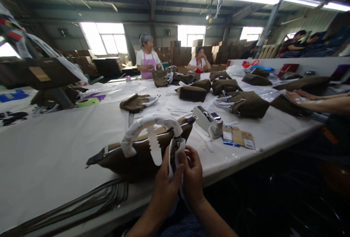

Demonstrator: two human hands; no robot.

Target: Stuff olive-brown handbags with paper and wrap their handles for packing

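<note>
An olive-brown handbag (142, 156) with a zipper lies in front of me, its raised handle (147, 122) wrapped in white material. A white slotted strip (154, 146) hangs by the handle. At the bag's right end, white wrapping (174, 156) surrounds a dark strap end with metal hardware. My left hand (166, 180) is closed on this wrapping from the left, the thumb across its front. My right hand (191, 169) grips the same wrapping from the right with bent fingers.
A tape dispenser (207, 120) and brown cards (239, 136) lie right of the bag. Dark straps (95, 200) lie at the near left edge. More bags (246, 104) stand beyond. Another person's hands (298, 96) touch a bag at right; two people are across the table (109, 124).
</note>
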